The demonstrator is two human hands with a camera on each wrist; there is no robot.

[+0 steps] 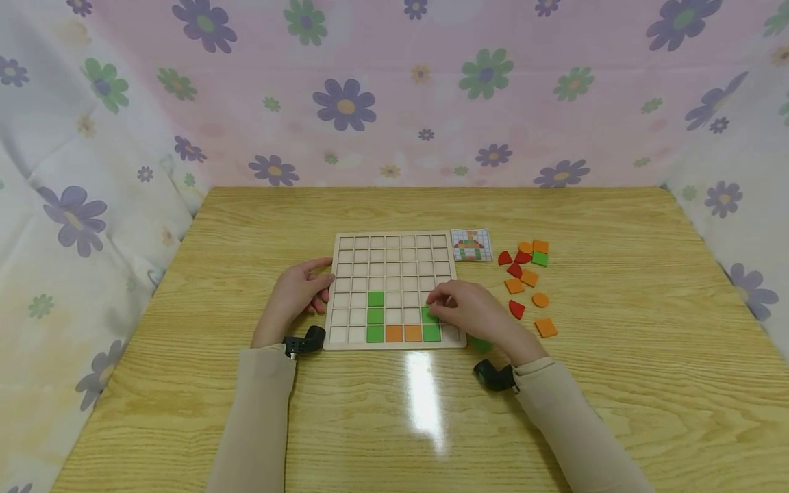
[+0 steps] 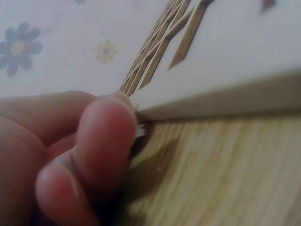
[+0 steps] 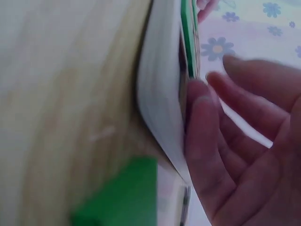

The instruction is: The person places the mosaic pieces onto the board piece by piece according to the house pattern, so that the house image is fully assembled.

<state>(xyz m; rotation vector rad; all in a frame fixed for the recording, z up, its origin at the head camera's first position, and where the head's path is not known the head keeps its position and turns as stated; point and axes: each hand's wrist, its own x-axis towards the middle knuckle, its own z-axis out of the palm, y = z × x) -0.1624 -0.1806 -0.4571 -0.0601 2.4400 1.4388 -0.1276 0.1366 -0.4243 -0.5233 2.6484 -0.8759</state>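
Note:
A wooden grid board (image 1: 394,233) lies on the table. My left hand (image 1: 298,293) touches its left edge with thumb and forefinger; in the left wrist view a fingertip (image 2: 107,123) meets the board's side. Over the lower right cells is my right hand (image 1: 477,311), its fingertips at a green square tile (image 1: 427,316). In the right wrist view that hand's fingers (image 3: 254,77) stand apart. Directly below this tile sits another green one (image 1: 431,333). Two orange squares (image 1: 403,333) continue the bottom row leftward, ending at a column of three green squares (image 1: 375,316).
A small pattern card (image 1: 472,245) lies at the board's upper right corner. Farther right are scattered orange squares (image 1: 545,327), red quarter-rounds (image 1: 516,309), orange discs (image 1: 540,300) and a green square (image 1: 540,259). Another green piece (image 1: 481,344) lies partly under my right hand.

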